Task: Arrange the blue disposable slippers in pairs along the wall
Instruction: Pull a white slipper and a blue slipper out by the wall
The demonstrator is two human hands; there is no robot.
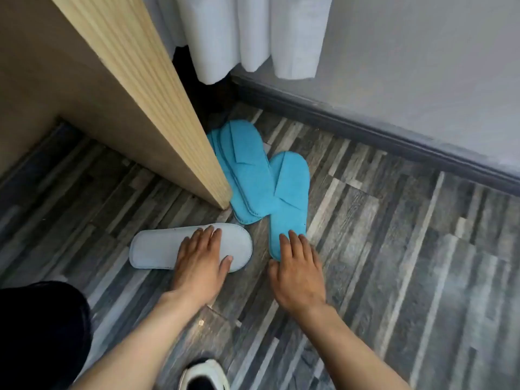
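Note:
A single blue slipper (289,195) lies flat on the floor, toe pointing away from me. My right hand (298,268) rests flat on its heel end, fingers spread. To its left, a stack of blue slippers (244,164) leans against the wooden panel's corner. A white slipper (157,247) lies sideways, sole up, near the panel's foot. My left hand (201,257) presses flat on its right half, fingers apart. Neither hand is closed around anything.
A tall wooden panel (157,122) stands at left, reaching the floor beside the stack. White curtains (247,35) hang at the back. A grey wall with a dark skirting board (380,130) runs along the right. My shoe (205,375) and dark trouser leg (39,333) are at the bottom.

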